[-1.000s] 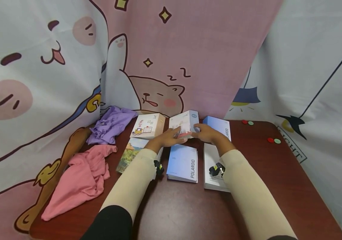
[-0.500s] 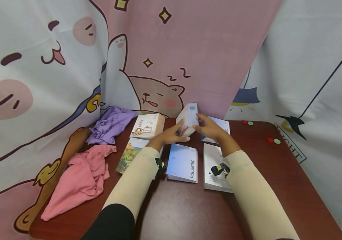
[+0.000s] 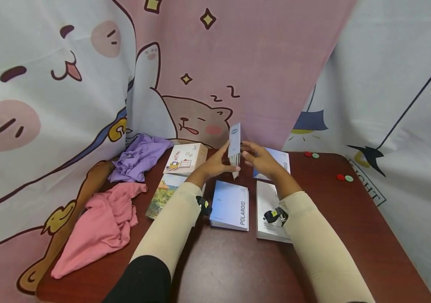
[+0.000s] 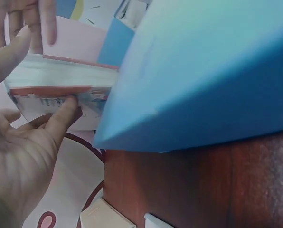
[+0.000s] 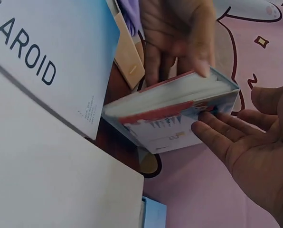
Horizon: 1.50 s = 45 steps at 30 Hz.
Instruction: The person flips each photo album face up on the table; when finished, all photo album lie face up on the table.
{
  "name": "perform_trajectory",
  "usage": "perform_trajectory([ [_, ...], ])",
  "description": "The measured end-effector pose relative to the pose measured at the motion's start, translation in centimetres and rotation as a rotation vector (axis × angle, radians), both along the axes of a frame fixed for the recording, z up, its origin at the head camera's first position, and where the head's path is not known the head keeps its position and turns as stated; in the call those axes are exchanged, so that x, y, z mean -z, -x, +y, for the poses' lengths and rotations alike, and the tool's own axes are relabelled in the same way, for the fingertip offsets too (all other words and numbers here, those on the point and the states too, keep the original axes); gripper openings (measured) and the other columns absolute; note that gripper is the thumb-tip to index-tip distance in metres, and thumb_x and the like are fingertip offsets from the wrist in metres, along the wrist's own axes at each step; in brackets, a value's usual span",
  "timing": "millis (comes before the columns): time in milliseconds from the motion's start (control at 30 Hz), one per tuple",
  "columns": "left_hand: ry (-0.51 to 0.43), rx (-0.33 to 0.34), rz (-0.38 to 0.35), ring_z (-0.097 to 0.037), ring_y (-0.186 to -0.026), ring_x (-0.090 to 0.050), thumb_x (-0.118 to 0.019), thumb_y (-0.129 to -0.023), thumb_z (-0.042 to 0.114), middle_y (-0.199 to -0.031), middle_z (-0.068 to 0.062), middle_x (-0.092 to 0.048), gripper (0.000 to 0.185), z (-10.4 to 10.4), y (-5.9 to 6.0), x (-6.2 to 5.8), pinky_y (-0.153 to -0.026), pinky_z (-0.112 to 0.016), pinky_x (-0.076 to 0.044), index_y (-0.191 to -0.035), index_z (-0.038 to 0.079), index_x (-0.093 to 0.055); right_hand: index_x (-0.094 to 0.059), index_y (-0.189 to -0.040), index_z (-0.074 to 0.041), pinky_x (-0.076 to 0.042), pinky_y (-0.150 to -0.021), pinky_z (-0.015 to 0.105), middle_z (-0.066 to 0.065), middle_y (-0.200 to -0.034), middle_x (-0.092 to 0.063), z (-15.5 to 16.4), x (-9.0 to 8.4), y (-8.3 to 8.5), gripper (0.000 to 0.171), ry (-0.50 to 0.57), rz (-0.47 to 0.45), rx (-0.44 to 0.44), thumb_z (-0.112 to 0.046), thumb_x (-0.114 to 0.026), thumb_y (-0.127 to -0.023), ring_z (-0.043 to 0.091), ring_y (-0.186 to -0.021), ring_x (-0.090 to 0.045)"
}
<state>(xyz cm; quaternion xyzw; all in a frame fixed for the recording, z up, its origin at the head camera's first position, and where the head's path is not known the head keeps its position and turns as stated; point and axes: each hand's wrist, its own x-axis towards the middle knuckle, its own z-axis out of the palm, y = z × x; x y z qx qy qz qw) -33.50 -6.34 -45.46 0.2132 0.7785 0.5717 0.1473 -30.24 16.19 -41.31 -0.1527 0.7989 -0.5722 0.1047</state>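
Note:
Above the back of the table, my left hand (image 3: 212, 165) grips a thick book (image 3: 234, 141) that stands tilted on edge, its pale blue spine facing me. The left wrist view shows the thumb over the page edges and the fingers against the illustrated cover. My right hand (image 3: 265, 163) is at the book's right side. In the right wrist view its straight fingers (image 5: 222, 135) lie against the cover, with the thumb held apart. Below the hands lies a blue POLAROID album (image 3: 229, 206); a second blue album (image 3: 277, 162) sits behind the right hand.
A cream illustrated box-like book (image 3: 186, 158) and a landscape-covered book (image 3: 162, 195) lie left of the hands. A white book (image 3: 268, 210) lies under the right wrist. Purple cloth (image 3: 139, 155) and pink cloth (image 3: 101, 223) are at the left; red and green discs (image 3: 341, 177) at the right.
The held book has turned from cover-up to spine-toward-me and risen slightly. My right hand has loosened from a grip to straighter fingers at its side.

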Motion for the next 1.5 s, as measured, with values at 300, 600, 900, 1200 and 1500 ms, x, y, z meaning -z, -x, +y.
perform_trajectory([
  [300,-0.065,-0.068,-0.029,-0.039,-0.160,-0.044,-0.084,-0.097,0.018,-0.180,-0.015,-0.029,0.107,-0.2,0.1,-0.4,-0.128,-0.054,-0.043,-0.178,0.029,-0.016,-0.032,-0.173,-0.011,-0.040,-0.124,0.069,0.011,-0.180,-0.033,0.2,1.2,0.2,0.057,-0.078,0.006,-0.039,-0.019,-0.047,-0.118,0.045,-0.164,-0.035],
  [600,0.099,-0.143,0.113,-0.039,-0.164,-0.031,-0.074,-0.103,0.035,-0.179,-0.019,-0.023,0.090,-0.7,0.5,-0.2,-0.134,-0.053,-0.033,-0.176,0.015,-0.024,-0.029,-0.173,-0.005,-0.041,-0.126,0.064,0.017,-0.176,-0.039,-0.4,1.9,0.1,0.062,-0.177,0.016,-0.094,-0.018,-0.050,-0.116,0.043,-0.162,-0.039],
  [900,0.129,-0.222,0.114,-0.042,-0.158,-0.045,-0.075,-0.103,0.036,-0.175,-0.023,-0.036,0.087,-0.8,0.5,-0.2,-0.130,-0.053,-0.040,-0.173,0.009,-0.031,-0.034,-0.168,0.004,-0.038,-0.129,0.061,0.026,-0.165,-0.051,0.0,3.4,0.8,0.063,-0.350,-0.017,-0.100,-0.021,-0.055,-0.114,0.047,-0.159,-0.043],
  [1200,0.185,-0.217,0.090,-0.040,-0.153,-0.054,-0.074,-0.103,0.027,-0.169,-0.024,-0.048,0.084,-1.2,0.7,1.1,-0.126,-0.049,-0.045,-0.173,0.010,-0.031,-0.043,-0.166,-0.001,-0.037,-0.127,0.066,0.032,-0.165,-0.047,0.2,3.9,1.0,0.063,-0.555,-0.008,-0.074,-0.029,-0.059,-0.111,0.050,-0.154,-0.046],
  [1500,0.296,-0.185,0.087,-0.037,-0.169,-0.024,-0.067,-0.109,0.023,-0.182,-0.014,-0.027,0.082,-1.2,0.8,1.7,-0.138,-0.054,-0.021,-0.176,0.012,-0.021,-0.044,-0.165,0.001,-0.041,-0.125,0.065,0.031,-0.166,-0.047,0.1,4.1,0.7,0.061,-0.577,-0.004,-0.078,-0.026,-0.059,-0.112,0.049,-0.153,-0.048],
])
